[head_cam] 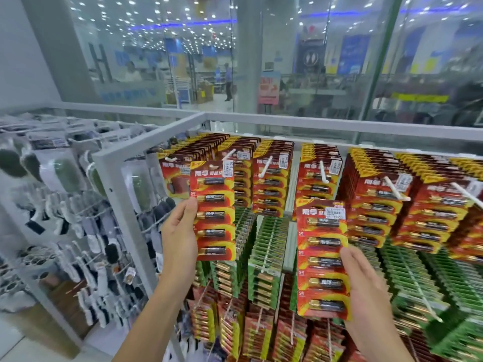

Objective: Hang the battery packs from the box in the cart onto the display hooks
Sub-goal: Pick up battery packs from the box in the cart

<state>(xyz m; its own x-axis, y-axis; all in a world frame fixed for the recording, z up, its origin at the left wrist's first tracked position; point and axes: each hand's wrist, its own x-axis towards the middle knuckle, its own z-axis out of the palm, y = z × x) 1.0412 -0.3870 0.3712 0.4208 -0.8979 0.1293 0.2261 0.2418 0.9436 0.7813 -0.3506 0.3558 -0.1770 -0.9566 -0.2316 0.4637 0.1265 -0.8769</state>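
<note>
Stock in hand: two battery cards. Left hand [180, 231] pinches the left edge of a glossy red cardboard blister card [214, 210] with five black-and-gold cylindrical cells stacked under clear bubbles; thumb on its face, fingers behind. This card is upright at the top left corner of the grey metal display frame [136, 146], overlapping the hung red packs [270, 189]; whether its hole sits on a peg cannot be told. Right hand [366, 286] grips the right edge of a second red card with white price sticker [322, 257], thumb in front, held lower, before the middle column. White plastic hooks [323, 172], slim and round, jut from the top row. Green flat packs [266, 246] fill the row beneath. Socks [78, 231] hang on wire pegs at the frame's left side.
</note>
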